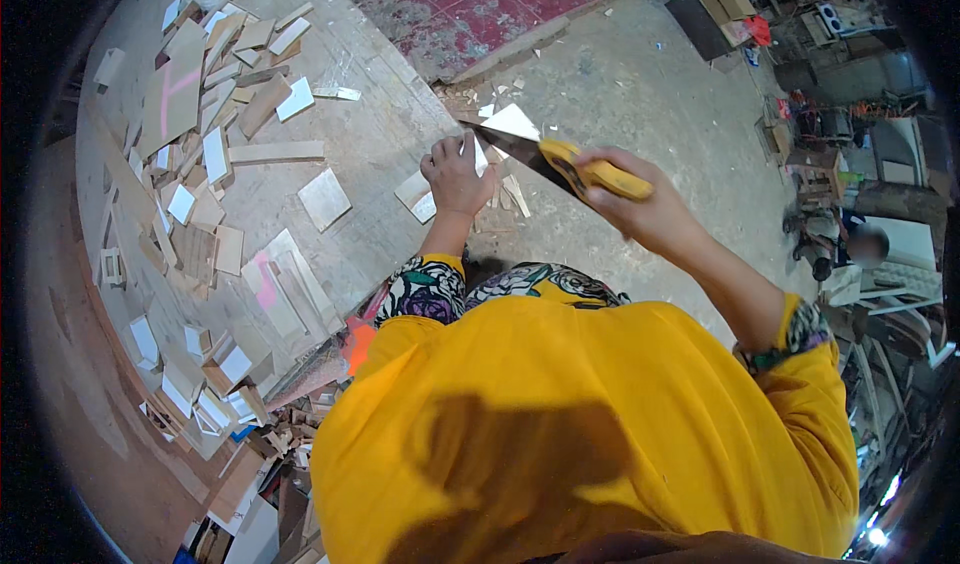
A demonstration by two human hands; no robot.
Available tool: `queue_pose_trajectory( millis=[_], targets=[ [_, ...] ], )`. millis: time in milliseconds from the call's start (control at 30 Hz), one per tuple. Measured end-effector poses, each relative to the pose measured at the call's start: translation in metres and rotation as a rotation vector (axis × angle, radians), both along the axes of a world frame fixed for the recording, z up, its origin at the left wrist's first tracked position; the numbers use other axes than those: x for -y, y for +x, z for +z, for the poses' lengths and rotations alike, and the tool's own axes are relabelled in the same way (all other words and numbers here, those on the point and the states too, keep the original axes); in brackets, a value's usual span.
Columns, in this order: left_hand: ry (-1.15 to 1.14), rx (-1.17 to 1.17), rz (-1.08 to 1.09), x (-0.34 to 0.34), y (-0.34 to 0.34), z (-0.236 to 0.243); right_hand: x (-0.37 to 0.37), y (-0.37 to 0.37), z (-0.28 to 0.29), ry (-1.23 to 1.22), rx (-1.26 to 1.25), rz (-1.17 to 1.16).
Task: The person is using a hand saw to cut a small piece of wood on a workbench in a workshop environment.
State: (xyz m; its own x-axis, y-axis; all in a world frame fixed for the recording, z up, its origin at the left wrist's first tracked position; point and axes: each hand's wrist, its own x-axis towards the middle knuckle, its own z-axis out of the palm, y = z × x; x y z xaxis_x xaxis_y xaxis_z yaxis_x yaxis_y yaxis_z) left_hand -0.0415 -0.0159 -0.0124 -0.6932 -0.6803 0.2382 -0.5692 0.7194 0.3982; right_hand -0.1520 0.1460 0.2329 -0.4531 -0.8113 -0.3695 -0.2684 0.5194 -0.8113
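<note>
In my right hand (640,196) is a hand saw with a yellow handle (622,180), the fingers wrapped round the grip. Its dark blade (537,157) slants up and left to the table's right edge. My left hand (460,176) is at that edge, fingers bent over a white-faced piece of board (513,121) and pressing it down. The blade crosses this piece just beside my left fingers, and part of the board juts past the table edge. How deep the cut is cannot be seen. Close by my left wrist lies another small board offcut (415,196).
Wood and white board offcuts (215,159) cover the left of the worktable (385,84). A square piece (325,200) lies nearer me. More scraps (285,444) are heaped below left. Wood slivers (516,196) litter the concrete floor (650,94). Another person (862,246) is far right, among clutter.
</note>
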Motion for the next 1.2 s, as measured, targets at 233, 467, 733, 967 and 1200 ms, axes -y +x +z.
queue_pose_trajectory(
  millis=[233,467,733,967,1200],
  targets=[
    [-0.013,0.07,-0.003,0.0,-0.004,0.0,0.056,-0.004,-0.078,-0.061,-0.019,-0.048],
    [-0.063,-0.008,0.045,-0.002,-0.01,-0.002,0.02,0.003,-0.034,-0.065,-0.143,0.049],
    [-0.002,-0.017,0.04,-0.001,-0.004,0.001,-0.026,0.005,0.039,0.086,0.075,-0.053],
    [-0.028,-0.022,0.0,-0.002,-0.008,0.002,0.018,-0.002,-0.06,-0.141,-0.135,0.009],
    [-0.079,0.031,0.009,0.002,-0.004,0.0,0.034,0.014,-0.081,-0.164,-0.157,0.012]
  ],
)
